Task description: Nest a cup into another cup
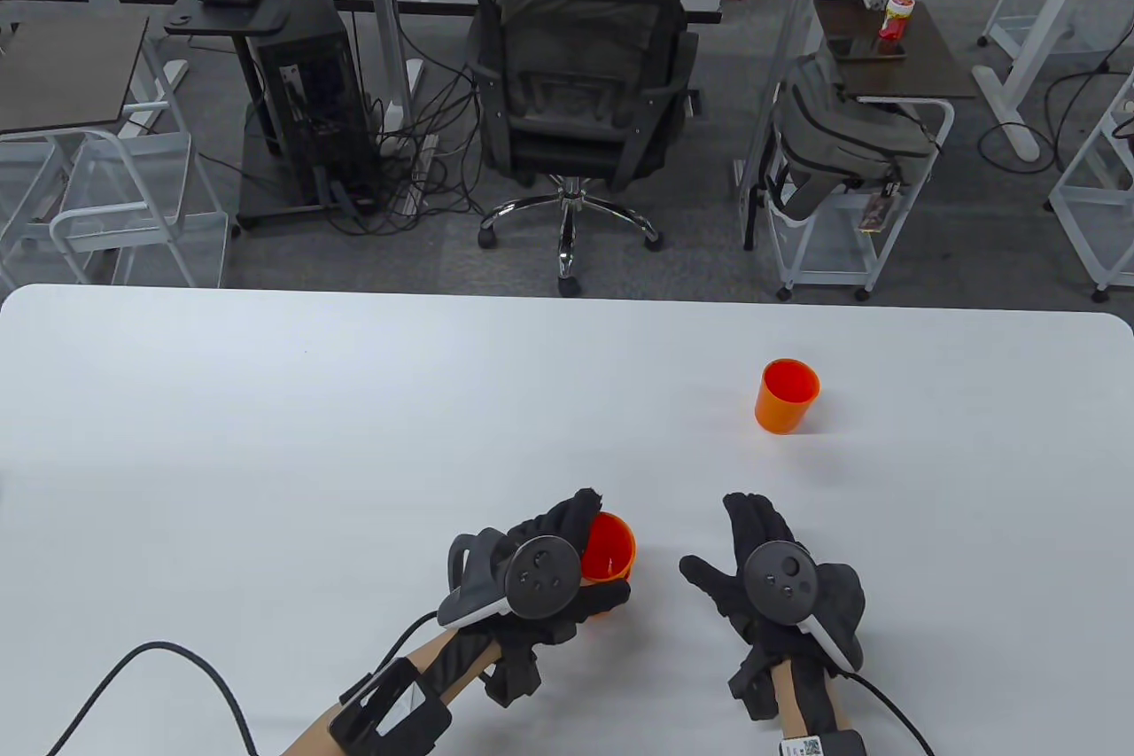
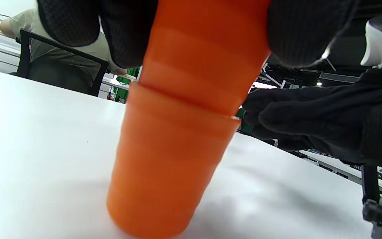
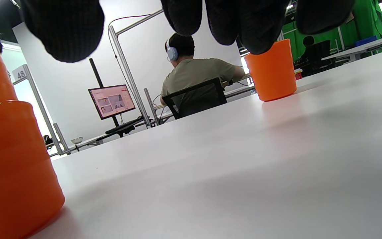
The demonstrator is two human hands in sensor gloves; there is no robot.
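On the table (image 1: pixel 266 401) our two hands sit near the front edge, and the lone cup (image 1: pixel 786 395) stands upright, mouth up, well ahead and to the right, so our right hand (image 1: pixel 772 583) is plainly the nearer one to it. That right hand hovers empty with fingers spread loosely, while our left hand (image 1: pixel 532 583) grips the upper cup (image 2: pixel 207 49), already seated in the lower cup (image 2: pixel 164 172), which stands slightly tilted on the table.

Two orange cups sit nested near the bench's front: the inner cup (image 2: pixel 204 49) stands upright inside the outer cup (image 2: pixel 167 166). A third orange cup (image 1: pixel 786 396) stands upright, far right.
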